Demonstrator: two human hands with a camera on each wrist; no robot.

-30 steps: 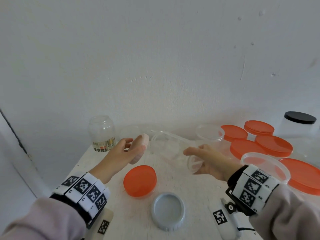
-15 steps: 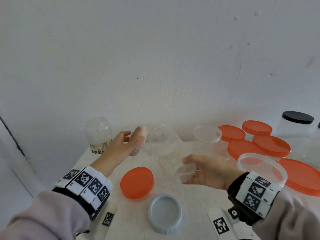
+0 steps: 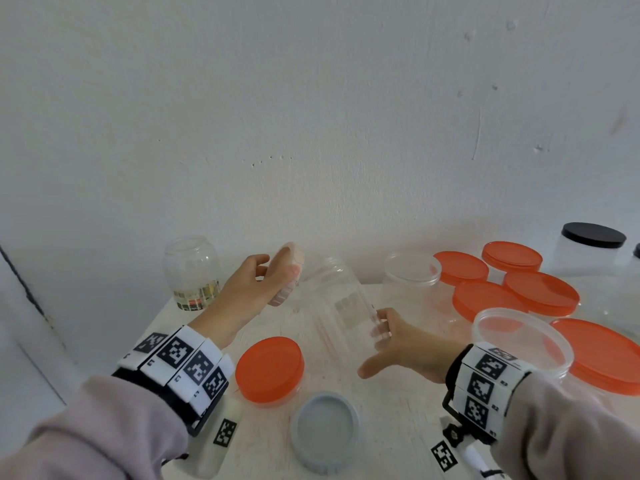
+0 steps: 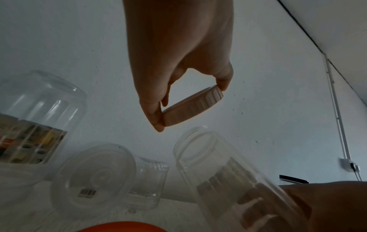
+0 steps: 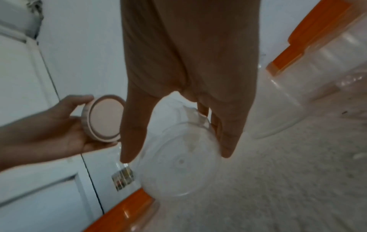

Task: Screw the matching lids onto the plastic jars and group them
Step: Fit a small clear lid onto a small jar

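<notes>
My left hand (image 3: 256,289) holds a pale pink ribbed lid (image 3: 289,275) by its rim between thumb and fingers, lifted above the table; the lid (image 4: 193,106) is tilted. My right hand (image 3: 398,337) grips a clear plastic jar (image 3: 343,306) near its base, tilted so the open threaded mouth (image 4: 195,144) points up and left toward the lid. A small gap separates lid and mouth. In the right wrist view the jar's round bottom (image 5: 180,164) faces the camera, and the pink lid (image 5: 103,119) sits beyond it in the left hand (image 5: 59,125).
On the white table (image 3: 381,410) lie an orange lid (image 3: 270,367) and a grey lid (image 3: 325,431) in front. A labelled clear jar (image 3: 192,271) stands back left. Open clear tubs (image 3: 412,275) (image 3: 519,337), several orange-lidded tubs (image 3: 540,292) and a black-lidded jar (image 3: 592,251) crowd the right.
My right hand swung the clear jar from lying sideways to more upright, mouth toward the pink lid, and shifted its grip lower. My left hand raised the lid slightly.
</notes>
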